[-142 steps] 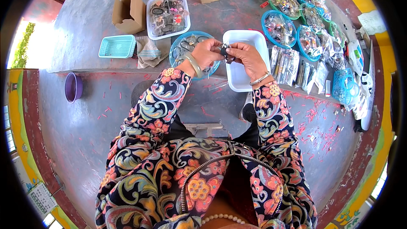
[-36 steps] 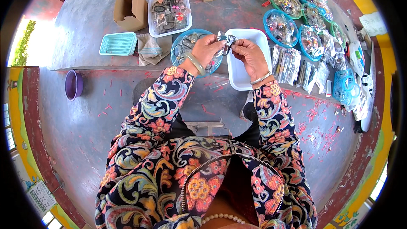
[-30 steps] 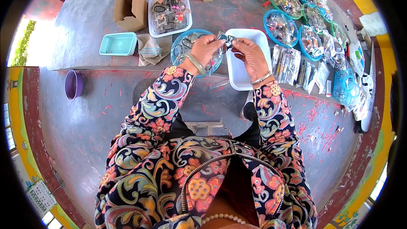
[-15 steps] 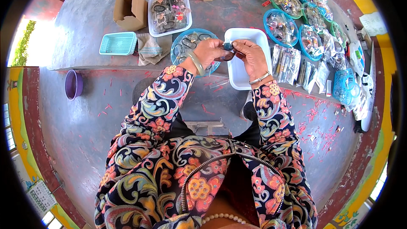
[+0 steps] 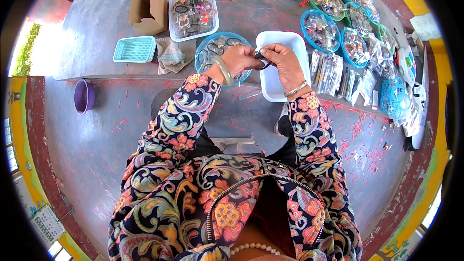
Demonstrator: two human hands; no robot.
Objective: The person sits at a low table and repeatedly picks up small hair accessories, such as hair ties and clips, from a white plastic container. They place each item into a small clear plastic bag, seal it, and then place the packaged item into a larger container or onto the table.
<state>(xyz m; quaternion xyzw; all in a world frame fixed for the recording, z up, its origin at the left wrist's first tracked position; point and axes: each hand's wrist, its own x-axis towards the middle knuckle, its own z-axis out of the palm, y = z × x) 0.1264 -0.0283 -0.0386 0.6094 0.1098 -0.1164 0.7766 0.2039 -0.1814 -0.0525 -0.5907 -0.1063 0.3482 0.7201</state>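
Fingertips meeting in front of me, my left hand (image 5: 236,61) and my right hand (image 5: 285,64) both pinch a small black hair tie (image 5: 259,55). Most of it is covered by the fingers, and its details are too small to make out. Beneath my left hand sits a round blue basket (image 5: 199,58) holding black hair ties (image 5: 211,50) in a loose layer. My right hand is above the left rim of a white rectangular tub (image 5: 274,89), whose visible inside shows nothing lying in it.
A white tray (image 5: 217,21) of packed hair accessories, an open cardboard box (image 5: 149,12), a turquoise basket (image 5: 134,50) and a grey cloth (image 5: 170,57) are at left. Filled round baskets (image 5: 319,31) and clear packets (image 5: 327,73) crowd the right. A purple bucket (image 5: 84,97) stands on the floor.
My right fingers have shifted slightly left and turned over the hair tie; less of it shows between the hands. Both forearms stay nearly in place.
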